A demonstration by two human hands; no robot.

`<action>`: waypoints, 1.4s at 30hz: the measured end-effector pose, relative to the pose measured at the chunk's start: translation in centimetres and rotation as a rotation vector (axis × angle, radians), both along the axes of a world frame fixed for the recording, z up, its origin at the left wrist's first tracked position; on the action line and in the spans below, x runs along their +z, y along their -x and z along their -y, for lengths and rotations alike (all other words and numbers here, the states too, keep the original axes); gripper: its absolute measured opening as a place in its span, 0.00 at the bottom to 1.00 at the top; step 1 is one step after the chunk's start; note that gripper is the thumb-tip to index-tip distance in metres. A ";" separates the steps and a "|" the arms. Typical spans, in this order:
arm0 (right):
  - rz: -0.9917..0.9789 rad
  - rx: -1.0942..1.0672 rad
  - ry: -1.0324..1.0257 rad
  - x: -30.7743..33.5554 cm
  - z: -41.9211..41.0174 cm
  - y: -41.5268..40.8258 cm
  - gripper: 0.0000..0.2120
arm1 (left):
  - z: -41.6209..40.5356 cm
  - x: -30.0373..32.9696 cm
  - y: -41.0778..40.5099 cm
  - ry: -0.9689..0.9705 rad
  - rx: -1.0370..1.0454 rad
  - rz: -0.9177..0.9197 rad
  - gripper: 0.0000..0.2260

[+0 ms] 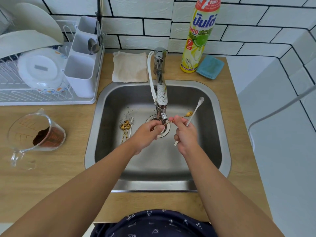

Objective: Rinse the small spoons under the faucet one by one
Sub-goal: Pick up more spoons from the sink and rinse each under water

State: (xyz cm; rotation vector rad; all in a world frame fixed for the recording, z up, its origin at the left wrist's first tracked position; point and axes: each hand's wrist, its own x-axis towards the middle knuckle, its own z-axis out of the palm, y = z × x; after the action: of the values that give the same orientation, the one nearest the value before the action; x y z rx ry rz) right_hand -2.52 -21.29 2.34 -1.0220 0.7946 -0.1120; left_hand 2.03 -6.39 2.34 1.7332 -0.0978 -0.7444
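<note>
Your way into the sink (212, 103) is open from the lower edge of the frame. The faucet (161, 93) hangs over its upper centre, and small spoons (126, 127) lie at centre left. The bench (51, 177) at lower left is bare past the measuring cup (35, 132).

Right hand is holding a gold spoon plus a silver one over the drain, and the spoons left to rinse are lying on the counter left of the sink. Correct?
Not quite. The head view shows the remaining spoons lying inside the sink, on its floor left of the drain, not on the counter. The rest holds: the right hand holds a gold spoon and a silver spoon over the drain.
</note>
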 end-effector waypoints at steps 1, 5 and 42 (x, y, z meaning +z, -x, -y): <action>-0.011 -0.002 0.010 -0.1 0.0 0.0 0.08 | -0.2 0.0 0.1 -0.048 -0.056 0.056 0.07; -0.039 -0.011 -0.018 -0.2 -0.6 -0.1 0.05 | 0.5 -0.3 0.1 -0.246 -0.030 0.195 0.13; -0.011 0.069 -0.083 -0.3 -0.2 -0.3 0.05 | 0.6 0.1 0.5 0.023 0.099 -0.404 0.20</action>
State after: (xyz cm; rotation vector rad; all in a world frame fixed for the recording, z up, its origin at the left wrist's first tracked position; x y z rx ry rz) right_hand -2.23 -21.12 2.02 -0.9708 0.7666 -0.0141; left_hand 1.51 -7.01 2.43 1.5228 0.2533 -0.9990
